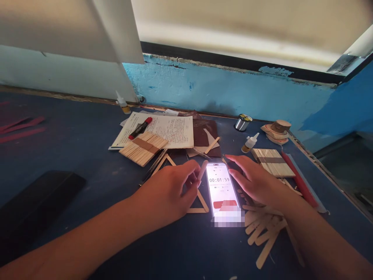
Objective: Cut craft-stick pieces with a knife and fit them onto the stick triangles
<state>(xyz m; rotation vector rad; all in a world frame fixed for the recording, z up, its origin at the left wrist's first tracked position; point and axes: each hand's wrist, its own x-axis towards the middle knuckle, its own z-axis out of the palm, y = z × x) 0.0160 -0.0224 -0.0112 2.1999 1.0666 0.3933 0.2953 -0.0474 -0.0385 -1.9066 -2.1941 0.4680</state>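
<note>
A lit phone [217, 186] lies face up on the blue table, its screen reading 00:01:59; a blurred patch covers its lower end. My left hand [177, 186] is at its left edge with fingers curled and thumb tip close to them; whether anything is pinched there is hard to see. Along the right edge, my right hand [253, 177] stretches its fingers apart, holding nothing. Partly behind my left hand sits a triangle of wooden craft sticks [198, 210]. Loose craft sticks [266, 229] lie in a pile beneath my right wrist.
Beyond the hands are a banded stick bundle [144, 147], a red-capped marker [140, 128] and printed sheets [177, 130]. On the right stand a glue bottle [250, 143], a wire spool [243, 122] and another stick bundle [273, 162]. A dark block [43, 194] is at left.
</note>
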